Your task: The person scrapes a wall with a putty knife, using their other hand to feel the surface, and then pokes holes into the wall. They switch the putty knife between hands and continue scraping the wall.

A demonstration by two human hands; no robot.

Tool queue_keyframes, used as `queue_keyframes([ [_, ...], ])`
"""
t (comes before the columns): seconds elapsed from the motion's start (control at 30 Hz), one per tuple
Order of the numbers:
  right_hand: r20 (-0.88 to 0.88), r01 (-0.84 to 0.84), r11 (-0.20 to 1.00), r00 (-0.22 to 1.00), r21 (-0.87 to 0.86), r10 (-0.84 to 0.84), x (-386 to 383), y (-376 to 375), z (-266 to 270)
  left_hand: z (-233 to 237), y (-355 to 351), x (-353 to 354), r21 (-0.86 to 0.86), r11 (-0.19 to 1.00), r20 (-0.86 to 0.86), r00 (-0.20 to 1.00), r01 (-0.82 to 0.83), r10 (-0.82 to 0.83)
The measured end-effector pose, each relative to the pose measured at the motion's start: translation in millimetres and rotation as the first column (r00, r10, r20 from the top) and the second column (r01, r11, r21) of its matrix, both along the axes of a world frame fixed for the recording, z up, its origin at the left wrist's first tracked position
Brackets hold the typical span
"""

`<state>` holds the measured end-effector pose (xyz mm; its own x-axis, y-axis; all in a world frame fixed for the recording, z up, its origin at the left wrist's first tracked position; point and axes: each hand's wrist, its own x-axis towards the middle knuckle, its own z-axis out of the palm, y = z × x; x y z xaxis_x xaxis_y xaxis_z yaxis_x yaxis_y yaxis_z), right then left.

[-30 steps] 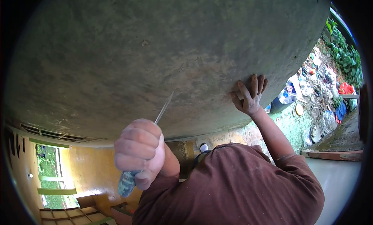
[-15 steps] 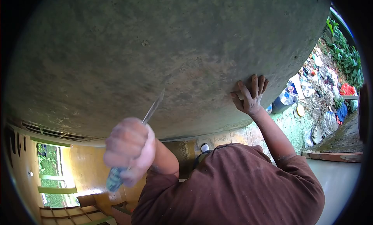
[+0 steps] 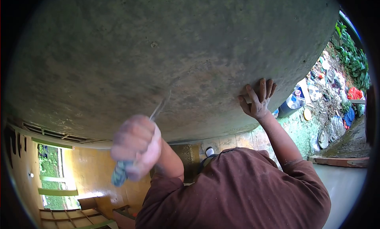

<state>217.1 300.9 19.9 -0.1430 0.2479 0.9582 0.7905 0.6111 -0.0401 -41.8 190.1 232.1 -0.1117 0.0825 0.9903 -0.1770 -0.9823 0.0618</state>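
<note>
A wide grey, stained plaster wall (image 3: 186, 39) fills the upper part of the head view. My left hand (image 3: 136, 146) is closed in a fist around a knife (image 3: 160, 107), blurred by motion. Its thin metal blade points up toward the wall, the tip at or very near the surface by a faint scratched line. Below the fist sticks out the blue-green patterned handle (image 3: 120, 173). Pressed flat on the wall to the right, my right hand (image 3: 259, 104) has its fingers spread and holds nothing. Pale dust shows on its back.
To the right stand a dark bin (image 3: 292, 104) filled with plastic waste and a strewn heap of rubbish (image 3: 330, 86), with green plants behind. On the left are a vent grille (image 3: 55, 133) and a bright window (image 3: 57, 177). A brown mat (image 3: 184, 157) lies on the floor.
My left hand with the knife has moved slightly up and to the right, toward the wall. My right hand stays spread on the wall; the whole view has shifted a little.
</note>
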Motion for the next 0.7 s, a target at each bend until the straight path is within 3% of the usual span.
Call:
queue_keyframes([
  [0.03, 0.003, 0.001, 1.0, 1.0, 0.007, -0.001, 0.0, 0.3, -0.4, 2.5, -4.7, 11.2, 0.045, 0.994, 0.058, 0.993, 0.101, -0.104],
  [0.07, 0.005, -0.001, 1.0, 1.0, 0.012, 0.001, -0.3, 0.0, -0.9, 0.5, -2.6, 14.4, 0.045, 0.994, 0.06, 0.993, 0.103, -0.105],
  [0.13, 0.003, -0.001, 1.0, 1.0, 0.001, 0.001, -0.7, -2.3, 0.8, -3.3, 4.0, 14.4, -0.076, 0.997, -0.001, 1.0, 0.026, -0.026],
  [0.17, 0.0, 0.0, 1.0, 1.0, -0.007, 0.0, -1.5, -2.3, 2.1, -9.5, 10.1, 8.6, -0.215, 0.966, 0.006, 0.99, 0.141, -0.143],
  [0.27, 0.022, 0.003, 1.0, 1.0, -0.007, -0.002, 1.1, -1.6, -0.3, -10.1, 7.2, 16.7, -0.062, 0.997, -0.064, 0.997, 0.035, -0.039],
  [0.3, 0.024, 0.011, 1.0, 1.0, -0.006, -0.011, 2.1, -1.1, -0.9, -9.6, 4.1, 17.3, 0.003, 0.998, -0.073, 0.995, 0.07, -0.07],
  [0.4, 0.005, -0.012, 1.0, 1.0, -0.002, 0.012, -0.4, -2.2, -1.8, -6.8, 6.8, 14.4, -0.105, 0.992, -0.093, 0.994, -0.062, 0.053],
  [0.43, 0.003, -0.014, 1.0, 1.0, -0.007, 0.014, -0.5, -2.4, -1.5, -9.3, 11.1, 10.3, -0.092, 0.994, -0.028, 0.998, -0.065, 0.062],
  [0.57, 0.013, -0.001, 1.0, 1.0, 0.006, 0.001, 0.2, -0.8, -1.6, -1.1, -1.2, 14.3, 0.027, 0.999, -0.066, 0.997, 0.037, -0.035],
  [0.67, 0.003, 0.0, 1.0, 1.0, -0.015, 0.0, -0.8, -2.4, 0.0, -4.3, 9.7, 15.7, -0.104, 0.99, -0.031, 0.995, -0.098, 0.095],
  [0.7, 0.0, -0.002, 1.0, 1.0, -0.012, 0.002, -2.5, -1.8, 0.2, -3.5, 10.9, 9.5, -0.098, 0.993, -0.055, 0.997, -0.066, 0.06],
])
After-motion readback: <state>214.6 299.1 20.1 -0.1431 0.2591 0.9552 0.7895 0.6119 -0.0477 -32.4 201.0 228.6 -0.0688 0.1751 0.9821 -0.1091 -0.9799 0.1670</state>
